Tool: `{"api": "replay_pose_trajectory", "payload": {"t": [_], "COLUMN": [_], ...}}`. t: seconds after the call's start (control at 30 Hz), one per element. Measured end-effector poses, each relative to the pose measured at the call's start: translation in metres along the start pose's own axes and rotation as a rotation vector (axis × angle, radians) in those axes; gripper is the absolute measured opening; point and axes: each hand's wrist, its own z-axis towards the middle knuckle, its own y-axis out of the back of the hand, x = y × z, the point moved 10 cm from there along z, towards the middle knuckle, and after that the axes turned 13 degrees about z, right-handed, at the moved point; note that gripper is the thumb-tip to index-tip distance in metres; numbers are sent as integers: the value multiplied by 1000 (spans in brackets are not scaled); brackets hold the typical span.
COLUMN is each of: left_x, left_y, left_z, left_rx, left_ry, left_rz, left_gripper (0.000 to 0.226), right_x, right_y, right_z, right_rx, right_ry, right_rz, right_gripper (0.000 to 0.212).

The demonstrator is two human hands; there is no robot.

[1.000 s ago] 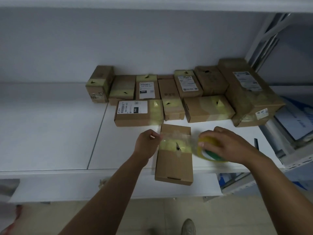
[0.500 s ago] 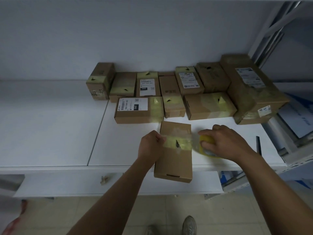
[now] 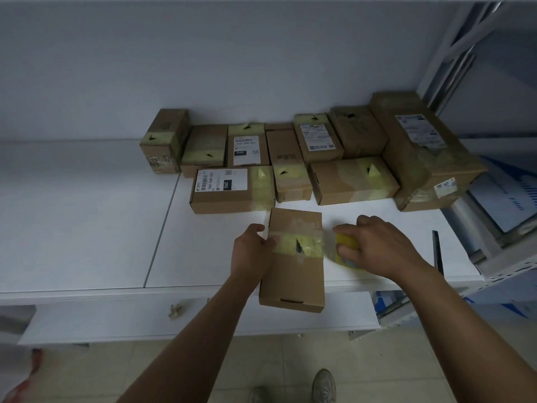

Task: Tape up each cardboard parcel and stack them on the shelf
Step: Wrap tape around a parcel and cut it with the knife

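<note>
Showing "060" in white on a black patch, the white label (image 3: 222,180) is sitting on a taped parcel (image 3: 232,189) behind the one being worked on; a second label (image 3: 247,149) farther back is reading "060" too. Other print is too small to read. The cardboard parcel (image 3: 293,260) is lying at the shelf's (image 3: 87,216) front edge, overhanging it. The left hand (image 3: 252,251) is gripping its left side, fingertips pressing the yellow tape band (image 3: 299,246). The right hand (image 3: 374,245) is curling around the tape roll (image 3: 347,247) just beside the parcel's right edge.
</note>
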Motion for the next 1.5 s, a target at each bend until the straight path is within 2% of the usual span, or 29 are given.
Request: {"api": "replay_pose_trajectory", "payload": {"t": [0.6, 0.77, 0.83, 0.9, 0.97, 1.07, 1.1, 1.17, 1.23, 1.3, 1.4, 1.43, 1.5], "left_x": [-18, -3, -10, -34, -57, -77, -81, -80, -75, -69, -66, -68, -67], "left_y": [2, -3, 1, 1, -9, -36, -46, -67, -77, -82, -85, -84, -85], "left_z": [-9, -1, -2, -10, -21, -30, -31, -31, -30, -26, -24, -24, -20], "left_rx": [-85, -41, -98, -214, -253, -161, -96, 54, 82, 45, 0, -28, 37], "left_ry": [-131, -82, -162, -356, -547, -720, -734, -730, -750, -762, -743, -723, -627], "left_rz": [204, 138, 264, 538, 642, 560, 537, 582, 620, 598, 629, 656, 720], "left_gripper": [40, 40, 36, 36, 41, 42, 49, 78, 97, 95, 77, 81, 98], "right_x": [3, 1, 1, 0, -1, -2, -2, -3, -4, -6, -8, -8, -8], "right_y": [-13, -16, -16, -16, -15, -16, -17, -17, -17, -17, -18, -18, -19], "right_z": [3, 4, 4, 5, 6, 7, 7, 8, 9, 9, 11, 12, 13], "right_rx": [-9, 14, 24, 33, 36, 41, 44, 51, 61, 68, 81, 86, 92], "right_ry": [12, 0, -4, -7, -7, -5, -5, -5, -5, -6, -15, -18, -28], "right_rz": [-76, -46, -33, -21, -14, -13, -13, -11, 5, 13, 23, 23, 12], "right_gripper": [45, 45, 44, 43, 42, 43, 44, 45, 44, 42, 41, 42, 43]}}
